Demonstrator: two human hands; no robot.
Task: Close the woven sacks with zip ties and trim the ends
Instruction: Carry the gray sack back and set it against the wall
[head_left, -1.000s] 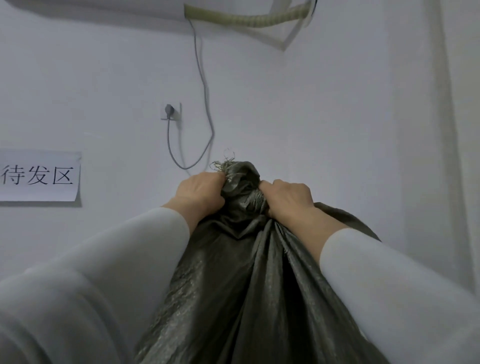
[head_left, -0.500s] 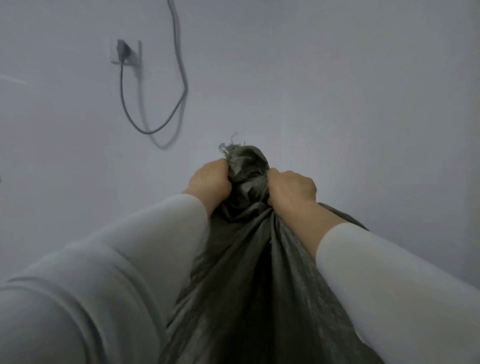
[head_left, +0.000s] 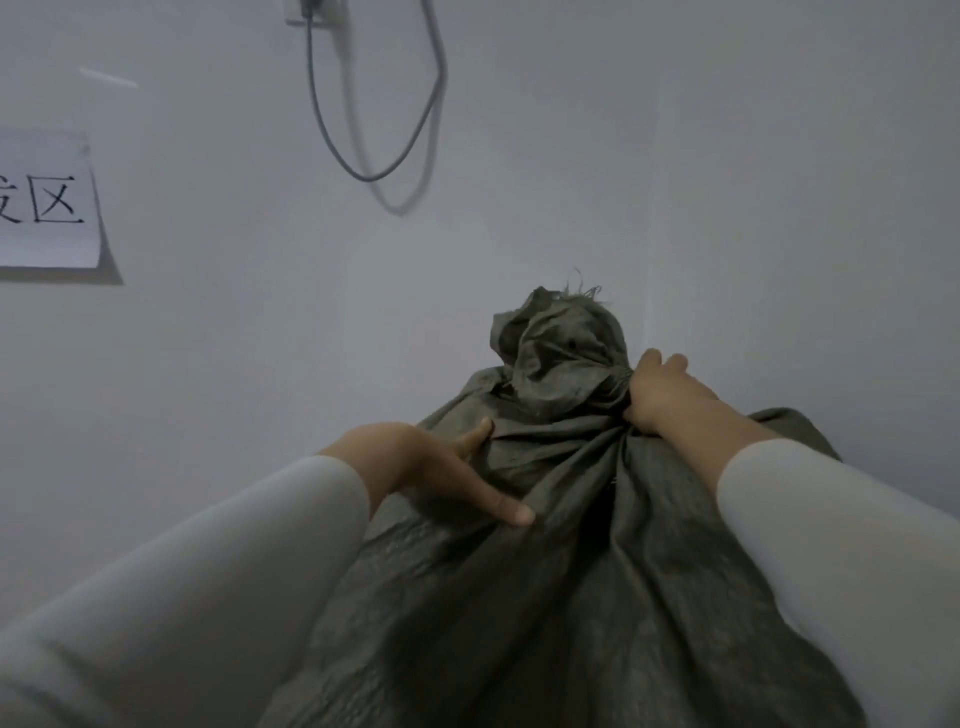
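A dark olive woven sack (head_left: 545, 597) fills the lower middle of the view, its mouth bunched into a crumpled neck (head_left: 558, 348) with frayed threads on top. My right hand (head_left: 662, 397) grips the gathered neck from the right side. My left hand (head_left: 431, 462) lies flat and open on the sack's left shoulder, thumb and fingers spread, holding nothing. No zip tie or cutter is visible.
A white wall (head_left: 753, 182) stands directly behind the sack. A grey cable (head_left: 363, 171) hangs in a loop from a wall socket (head_left: 314, 10) at the top. A paper sign (head_left: 47, 208) with printed characters is stuck on the wall at left.
My left hand has let go of the sack's neck and dropped to rest open on its left side. The right hand keeps its grip. The view has shifted, the sign returning at left.
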